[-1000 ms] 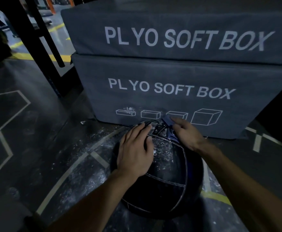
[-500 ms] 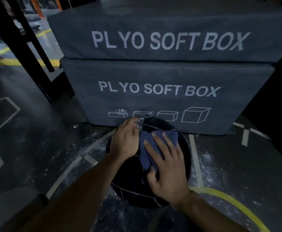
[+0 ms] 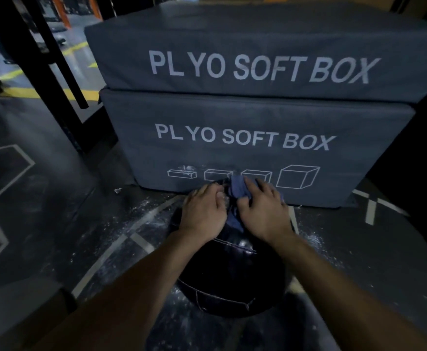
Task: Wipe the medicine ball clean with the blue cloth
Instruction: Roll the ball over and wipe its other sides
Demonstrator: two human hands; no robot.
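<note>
A black medicine ball [image 3: 232, 272] with white stitching sits on the dark gym floor in front of me, flecked with white dust. My left hand [image 3: 202, 214] lies flat on the ball's upper left, fingers pointing to the far side. My right hand [image 3: 264, 211] presses the bunched blue cloth [image 3: 239, 191] against the ball's far top, with its fingers curled over the cloth. Both hands are side by side, nearly touching. The ball's far side is hidden behind the hands and cloth.
Two stacked grey "PLYO SOFT BOX" blocks [image 3: 245, 138] stand right behind the ball. A black rack upright [image 3: 42, 72] rises at the left. White dust [image 3: 141, 211] is scattered on the floor around the ball, across painted lines.
My right hand and the cloth have swept from the ball's near right side up to its far top, bunching the cloth. My left hand has stayed on the upper left.
</note>
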